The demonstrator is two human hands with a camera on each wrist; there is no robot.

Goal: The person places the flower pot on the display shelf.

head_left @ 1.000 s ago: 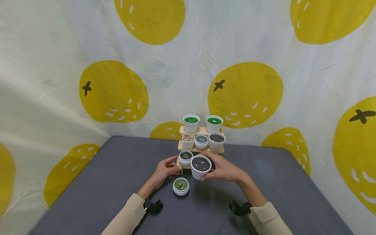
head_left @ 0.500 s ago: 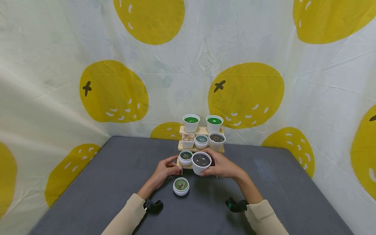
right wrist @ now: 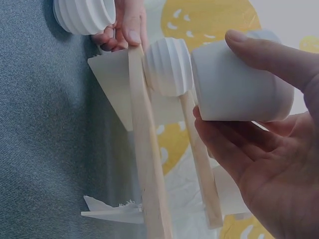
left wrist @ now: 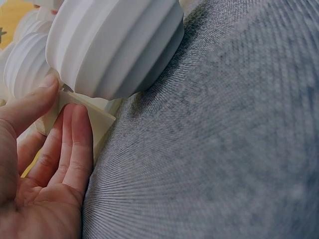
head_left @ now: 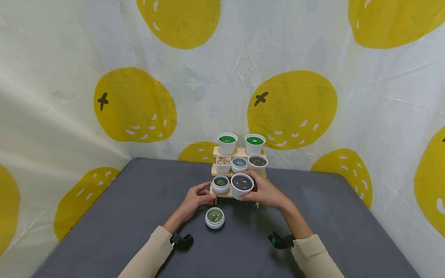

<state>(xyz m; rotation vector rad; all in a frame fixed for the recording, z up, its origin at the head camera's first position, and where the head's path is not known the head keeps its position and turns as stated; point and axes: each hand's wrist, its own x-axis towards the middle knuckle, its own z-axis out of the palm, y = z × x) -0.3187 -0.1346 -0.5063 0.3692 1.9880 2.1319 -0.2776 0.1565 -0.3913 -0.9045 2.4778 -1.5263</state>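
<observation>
My right hand [head_left: 265, 192] holds a smooth white cup [head_left: 240, 190] with a dark grey filling, thumb on one side and fingers on the other. In the right wrist view the cup [right wrist: 239, 82] hangs a little above the lowest plank [right wrist: 144, 149] of a stepped wooden stand [head_left: 219, 170]. My left hand [head_left: 195, 199] grips the left end of that lowest step; in the left wrist view its thumb lies over the board [left wrist: 99, 117] and its fingers are against it. Next to the held cup, a ribbed white pot [head_left: 221, 185] with dark green filling sits on the same step.
Another ribbed pot [head_left: 214, 218] with green filling stands on the dark grey table [head_left: 229, 255] before the stand. The middle step carries a square pot [head_left: 223, 164], a ribbed pot [head_left: 239, 165] and a cup [head_left: 258, 163]. Two green-filled cups [head_left: 227, 143] top the stand. Patterned cloth [head_left: 208, 88] hangs behind.
My right hand has moved the grey-filled cup back and slightly right, from in front of the stand to over its lowest step. My left hand keeps its place on the stand.
</observation>
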